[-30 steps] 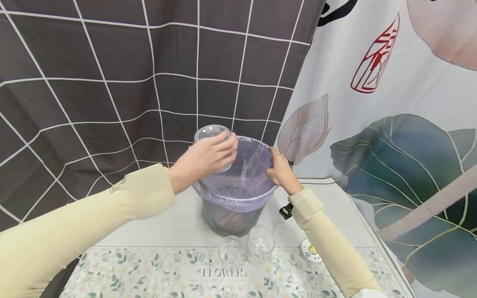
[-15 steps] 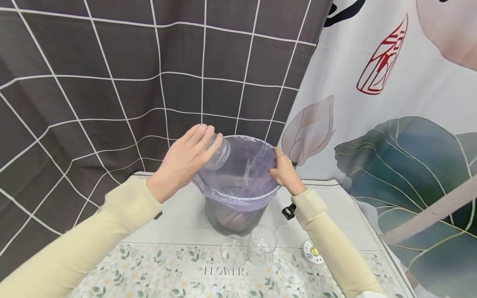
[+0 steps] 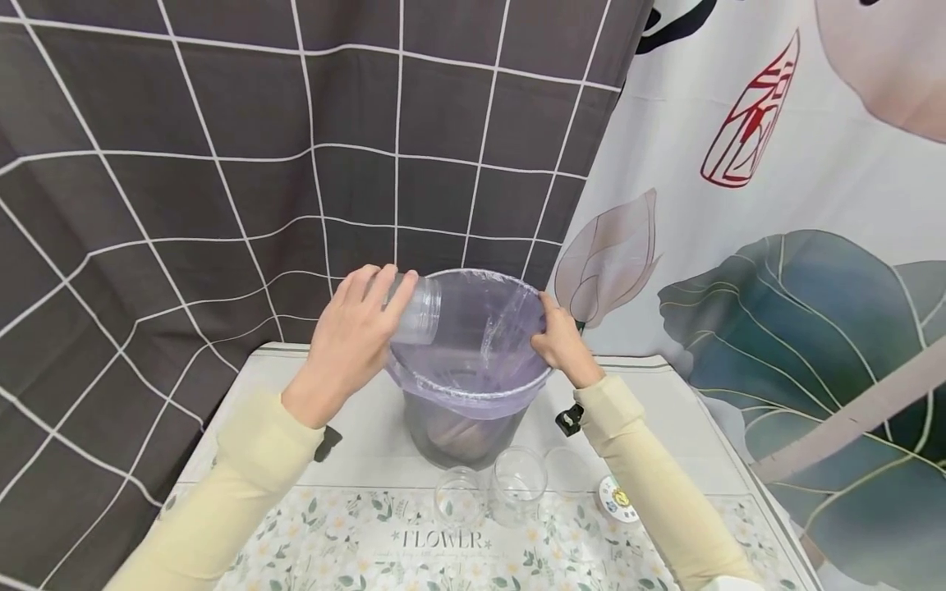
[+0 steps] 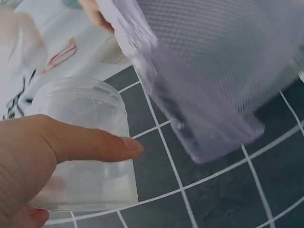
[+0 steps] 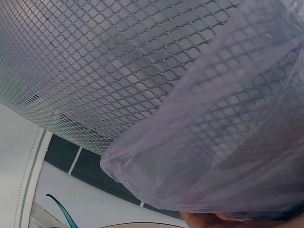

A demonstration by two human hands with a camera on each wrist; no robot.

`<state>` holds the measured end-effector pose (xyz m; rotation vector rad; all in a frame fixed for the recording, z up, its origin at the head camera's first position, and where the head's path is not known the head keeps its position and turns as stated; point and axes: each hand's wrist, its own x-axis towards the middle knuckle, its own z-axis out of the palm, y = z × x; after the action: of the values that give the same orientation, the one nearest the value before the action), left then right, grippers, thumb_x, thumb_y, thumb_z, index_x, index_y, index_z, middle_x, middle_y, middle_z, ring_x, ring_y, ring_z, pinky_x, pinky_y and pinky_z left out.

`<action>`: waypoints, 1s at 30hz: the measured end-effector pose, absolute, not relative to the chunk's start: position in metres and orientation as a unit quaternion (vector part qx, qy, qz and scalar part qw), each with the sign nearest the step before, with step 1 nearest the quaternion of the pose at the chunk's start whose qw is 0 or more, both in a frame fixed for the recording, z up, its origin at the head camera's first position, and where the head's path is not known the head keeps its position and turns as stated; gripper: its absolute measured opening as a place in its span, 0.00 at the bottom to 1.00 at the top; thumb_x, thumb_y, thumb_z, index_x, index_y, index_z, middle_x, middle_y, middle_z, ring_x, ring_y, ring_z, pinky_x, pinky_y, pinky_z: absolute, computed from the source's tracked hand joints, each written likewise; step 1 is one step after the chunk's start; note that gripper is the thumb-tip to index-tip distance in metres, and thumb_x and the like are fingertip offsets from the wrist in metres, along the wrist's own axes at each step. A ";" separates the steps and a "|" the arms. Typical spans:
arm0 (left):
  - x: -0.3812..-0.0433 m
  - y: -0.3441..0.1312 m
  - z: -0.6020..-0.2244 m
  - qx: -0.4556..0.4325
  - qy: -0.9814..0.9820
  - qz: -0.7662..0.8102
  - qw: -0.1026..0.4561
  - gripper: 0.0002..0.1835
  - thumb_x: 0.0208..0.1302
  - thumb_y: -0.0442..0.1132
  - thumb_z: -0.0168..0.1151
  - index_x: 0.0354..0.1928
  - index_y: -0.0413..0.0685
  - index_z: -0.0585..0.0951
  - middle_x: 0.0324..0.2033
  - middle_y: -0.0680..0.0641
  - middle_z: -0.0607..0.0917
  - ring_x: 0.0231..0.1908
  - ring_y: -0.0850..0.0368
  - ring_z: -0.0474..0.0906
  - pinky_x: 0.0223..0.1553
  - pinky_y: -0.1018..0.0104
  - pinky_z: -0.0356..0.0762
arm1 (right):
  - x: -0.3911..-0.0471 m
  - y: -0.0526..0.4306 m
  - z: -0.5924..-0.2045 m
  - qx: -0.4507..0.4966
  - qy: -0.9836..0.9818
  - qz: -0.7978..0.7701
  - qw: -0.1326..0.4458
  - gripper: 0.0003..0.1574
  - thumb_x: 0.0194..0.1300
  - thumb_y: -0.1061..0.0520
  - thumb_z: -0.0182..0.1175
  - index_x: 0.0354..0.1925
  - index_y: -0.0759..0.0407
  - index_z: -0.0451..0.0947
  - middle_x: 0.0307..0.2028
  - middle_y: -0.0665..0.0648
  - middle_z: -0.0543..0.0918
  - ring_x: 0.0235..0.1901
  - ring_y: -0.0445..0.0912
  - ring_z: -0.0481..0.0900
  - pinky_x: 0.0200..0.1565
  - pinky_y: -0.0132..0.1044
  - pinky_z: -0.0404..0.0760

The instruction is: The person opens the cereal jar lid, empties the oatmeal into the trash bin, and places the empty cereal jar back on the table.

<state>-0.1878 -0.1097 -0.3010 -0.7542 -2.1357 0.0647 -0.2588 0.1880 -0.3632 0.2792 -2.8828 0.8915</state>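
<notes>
My left hand (image 3: 351,341) grips a clear plastic jar (image 3: 420,316), tipped on its side at the left rim of a mesh wastebasket (image 3: 454,443). The left wrist view shows the thumb (image 4: 102,145) across the wall of the jar (image 4: 99,187); most of the other fingers are hidden there. A thin purple bag (image 3: 480,406) lines the basket and folds over its rim. My right hand (image 3: 565,349) holds the right rim, thumb and fingers on the liner. In the right wrist view the bag (image 5: 152,175) hangs over the mesh (image 5: 104,80), and fingers show at the bottom edge.
Two clear jars, a taller one (image 3: 520,488) and a shorter one (image 3: 458,497), stand before the basket. A transparent disc (image 3: 567,469) and a white printed round lid (image 3: 617,499) lie right of them. A checked dark curtain (image 3: 244,197) hangs close behind.
My left hand has moved left and turned, tipping the jar from near upright to lying sideways over the basket's left rim. The right hand stays on the rim.
</notes>
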 end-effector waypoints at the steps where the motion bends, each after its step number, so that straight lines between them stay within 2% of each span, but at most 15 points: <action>1: -0.187 -0.110 -0.303 -0.295 -0.855 0.008 0.426 0.36 0.36 0.21 0.57 0.56 0.39 0.71 0.49 0.37 0.73 0.49 0.40 0.65 0.52 0.52 0.67 | -0.259 0.188 -0.364 0.093 -0.950 0.294 0.055 0.51 0.43 0.68 0.49 0.68 0.69 0.47 0.55 0.77 0.67 0.54 0.63 0.67 0.50 0.53 0.72; 4: -0.184 -0.110 -0.309 -0.283 -0.861 -0.037 0.421 0.38 0.33 0.23 0.60 0.57 0.40 0.70 0.49 0.37 0.73 0.49 0.40 0.65 0.51 0.51 0.68 | -0.259 0.188 -0.365 0.094 -0.949 0.295 0.056 0.51 0.43 0.68 0.49 0.68 0.70 0.47 0.55 0.77 0.67 0.52 0.62 0.68 0.48 0.52 0.73; 7: -0.182 -0.109 -0.315 -0.269 -0.867 -0.066 0.414 0.42 0.30 0.27 0.67 0.58 0.41 0.70 0.50 0.38 0.74 0.50 0.40 0.65 0.51 0.51 0.68 | -0.259 0.188 -0.366 0.095 -0.948 0.297 0.058 0.51 0.42 0.68 0.49 0.67 0.70 0.47 0.55 0.77 0.68 0.50 0.62 0.69 0.48 0.52 0.74; 10: -0.179 -0.108 -0.321 -0.253 -0.871 -0.094 0.410 0.47 0.26 0.35 0.74 0.59 0.42 0.69 0.50 0.39 0.73 0.50 0.40 0.65 0.50 0.52 0.68 | -0.259 0.188 -0.366 0.095 -0.949 0.296 0.061 0.51 0.42 0.69 0.49 0.67 0.70 0.47 0.55 0.77 0.68 0.52 0.62 0.69 0.48 0.52 0.74; 13: -0.175 -0.108 -0.328 -0.238 -0.869 -0.127 0.415 0.49 0.23 0.40 0.78 0.58 0.42 0.70 0.50 0.40 0.74 0.48 0.41 0.66 0.47 0.52 0.69 | -0.260 0.188 -0.366 0.096 -0.950 0.292 0.058 0.51 0.43 0.69 0.48 0.67 0.70 0.47 0.55 0.77 0.68 0.54 0.63 0.68 0.49 0.52 0.73; 22: -0.168 -0.108 -0.342 -0.218 -0.847 -0.206 0.439 0.48 0.27 0.50 0.76 0.56 0.36 0.71 0.48 0.38 0.76 0.45 0.40 0.69 0.47 0.53 0.71 | -0.259 0.187 -0.364 0.097 -0.948 0.295 0.067 0.50 0.43 0.68 0.49 0.67 0.70 0.48 0.56 0.77 0.67 0.57 0.65 0.65 0.54 0.54 0.70; 26: -0.165 -0.107 -0.346 -0.205 -0.834 -0.257 0.443 0.49 0.27 0.51 0.76 0.56 0.35 0.70 0.48 0.38 0.76 0.45 0.40 0.70 0.44 0.52 0.72 | -0.259 0.187 -0.363 0.097 -0.948 0.296 0.068 0.50 0.43 0.67 0.50 0.67 0.71 0.48 0.55 0.77 0.68 0.57 0.65 0.65 0.54 0.54 0.70; 30: -0.160 -0.106 -0.348 -0.174 -0.831 -0.325 0.416 0.51 0.24 0.53 0.78 0.57 0.39 0.71 0.47 0.40 0.78 0.42 0.43 0.71 0.40 0.52 0.73 | -0.259 0.188 -0.364 0.095 -0.947 0.298 0.069 0.50 0.43 0.67 0.50 0.67 0.70 0.49 0.55 0.76 0.68 0.56 0.64 0.66 0.53 0.54 0.71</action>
<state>-0.1598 -0.1064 -0.3483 -0.4360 -2.0874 -0.8161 -0.2593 0.1880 -0.3639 0.2876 -2.8521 0.8986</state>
